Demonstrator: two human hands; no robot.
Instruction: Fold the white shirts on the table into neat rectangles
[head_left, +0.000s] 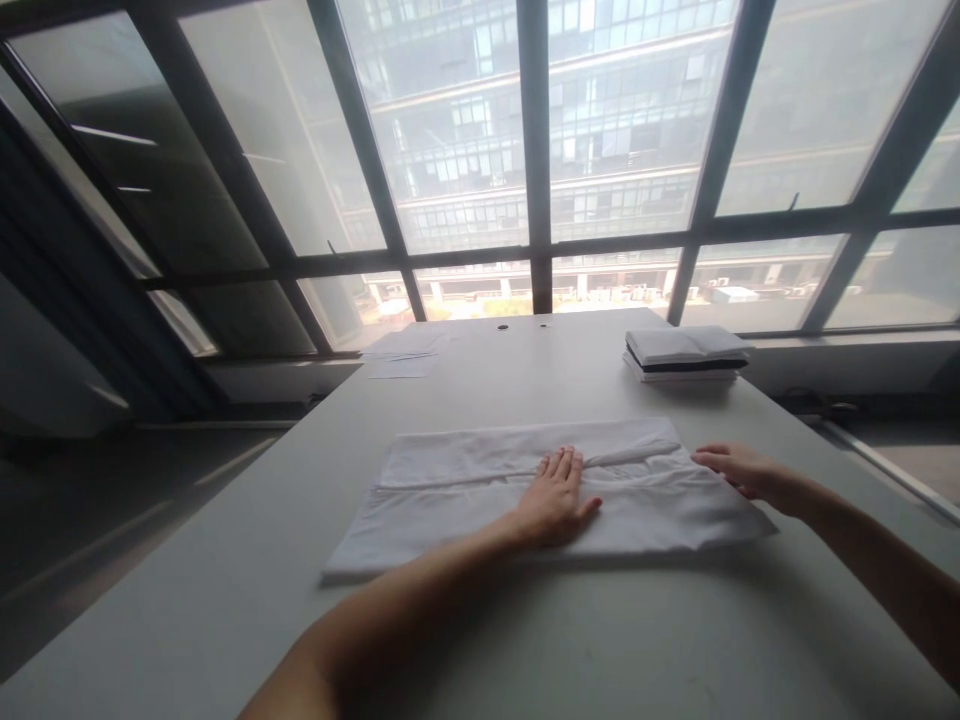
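Note:
A white cloth [450, 510], folded into a long rectangle, lies across the white table in front of me. A lengthwise seam or fold edge runs along its middle, and the fabric is wrinkled toward the right. My left hand [553, 500] rests flat on the cloth a little right of its centre, fingers stretched out and thumb apart. At the cloth's right edge, my right hand [742, 472] has its thumb and fingers closed on the fabric. Some of the right fingers are hidden behind the hand.
A stack of folded white and black cloths [686, 355] sits at the table's far right. White paper sheets [405, 350] lie at the far left. Two small dark spots mark the far end of the table [525, 375]. Large framed windows [465, 130] stand beyond.

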